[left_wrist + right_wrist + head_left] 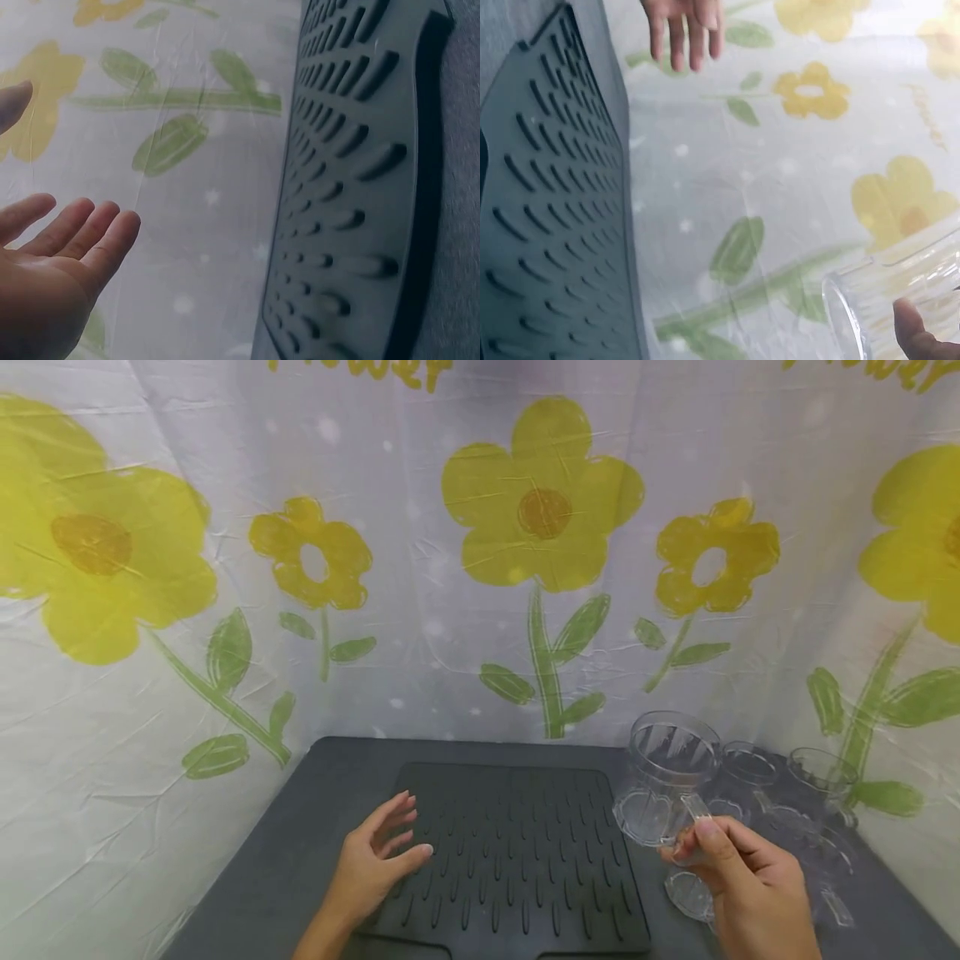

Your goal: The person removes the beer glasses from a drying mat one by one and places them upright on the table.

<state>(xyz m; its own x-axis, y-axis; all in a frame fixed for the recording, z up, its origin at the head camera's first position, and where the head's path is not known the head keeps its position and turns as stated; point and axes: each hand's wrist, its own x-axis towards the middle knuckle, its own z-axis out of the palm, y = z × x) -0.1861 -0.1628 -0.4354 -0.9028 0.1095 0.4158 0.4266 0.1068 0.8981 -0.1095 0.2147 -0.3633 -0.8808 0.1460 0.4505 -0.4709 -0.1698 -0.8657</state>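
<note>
My right hand (761,881) holds a clear mug (672,752) by its handle, raised beside the right edge of a black ribbed drying mat (517,860). The mug is upright with its rim on top. In the right wrist view, part of the clear mug (846,319) shows at the lower right, by a fingertip (909,322). Over the mat's left side, my left hand (367,864) is held with fingers spread and the thumb apart, holding nothing. The left wrist view shows this left hand (56,277) palm up, apart from the ribbed mat (352,202).
Several more clear mugs stand on the dark table (277,877) to the right, including one at the back (750,766) and another at the far right (822,770). My right hand partly hides some. A flower-printed curtain (420,668) hangs behind and along both sides.
</note>
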